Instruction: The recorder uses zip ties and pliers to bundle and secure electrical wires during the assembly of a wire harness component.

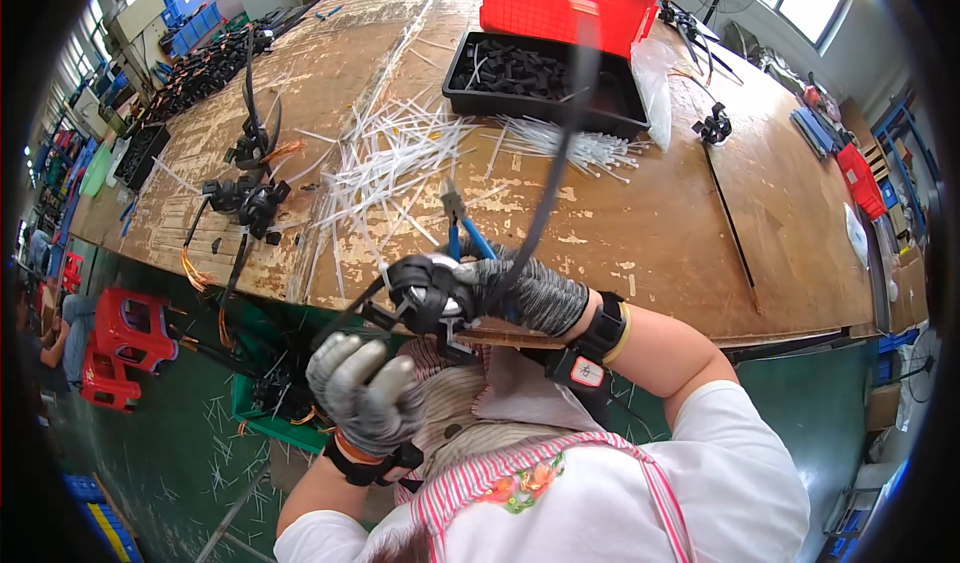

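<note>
Above the table's near edge, my right hand [540, 298], in a grey knit glove, grips a black coiled cable assembly [430, 293]. Blue-handled cutting pliers [460, 223] are held in the same hand, jaws pointing away from me. A blurred black cable [550, 183] rises from the assembly. My left hand [368, 388], also gloved, is just below and left of the assembly with its fingers curled. A thin black strand runs from the assembly down toward those fingers. What they hold, if anything, is hidden.
Loose white cable ties [395, 158] lie across the table [660, 243]. Behind them stands a black case [630, 108] of small black parts, its red lid raised. Other cable assemblies [245, 203] lie at left. A green crate [285, 428] and red stools [130, 338] are below.
</note>
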Demonstrator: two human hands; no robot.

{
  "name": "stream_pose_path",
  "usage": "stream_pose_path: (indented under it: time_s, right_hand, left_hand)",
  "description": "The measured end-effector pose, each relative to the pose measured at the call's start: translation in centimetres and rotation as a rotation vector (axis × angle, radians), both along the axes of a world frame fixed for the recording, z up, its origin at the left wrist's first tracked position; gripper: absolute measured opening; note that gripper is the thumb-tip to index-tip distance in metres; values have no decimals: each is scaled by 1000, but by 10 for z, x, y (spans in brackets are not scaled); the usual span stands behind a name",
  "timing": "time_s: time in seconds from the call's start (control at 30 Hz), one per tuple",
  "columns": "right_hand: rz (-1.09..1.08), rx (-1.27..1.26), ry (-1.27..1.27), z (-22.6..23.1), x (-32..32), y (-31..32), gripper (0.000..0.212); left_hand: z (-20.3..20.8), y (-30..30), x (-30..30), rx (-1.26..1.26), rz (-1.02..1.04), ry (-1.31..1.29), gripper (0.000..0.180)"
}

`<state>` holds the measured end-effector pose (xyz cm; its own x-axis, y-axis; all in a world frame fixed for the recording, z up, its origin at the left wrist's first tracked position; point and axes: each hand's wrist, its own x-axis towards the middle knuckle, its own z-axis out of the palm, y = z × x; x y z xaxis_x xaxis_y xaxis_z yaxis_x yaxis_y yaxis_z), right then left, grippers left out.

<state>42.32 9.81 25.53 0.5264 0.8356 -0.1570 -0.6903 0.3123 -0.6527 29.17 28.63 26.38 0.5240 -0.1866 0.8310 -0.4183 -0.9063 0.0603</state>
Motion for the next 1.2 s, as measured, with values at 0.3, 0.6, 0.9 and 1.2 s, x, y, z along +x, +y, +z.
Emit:
stream_pose_path:
  time_s: [0.3, 0.6, 0.9, 1.2]
  right_hand:
    - [-70, -57, -263, -3, -11, 13, 49]
    - [-155, -815, -1374, -17, 45, 13, 50]
    - [-69, -983, -1707, -9, 61, 32, 59]
    - [-48, -872, -1810, -20, 79, 52, 54]
  left_hand:
    - [-36, -14, 37, -1353, -533, 601, 31]
    - [-39, 18, 66, -1177, -211, 494, 29]
    - [-81, 44, 96, -1154, -158, 556, 31]
    - [-83, 48, 101, -1112, -87, 554, 34]
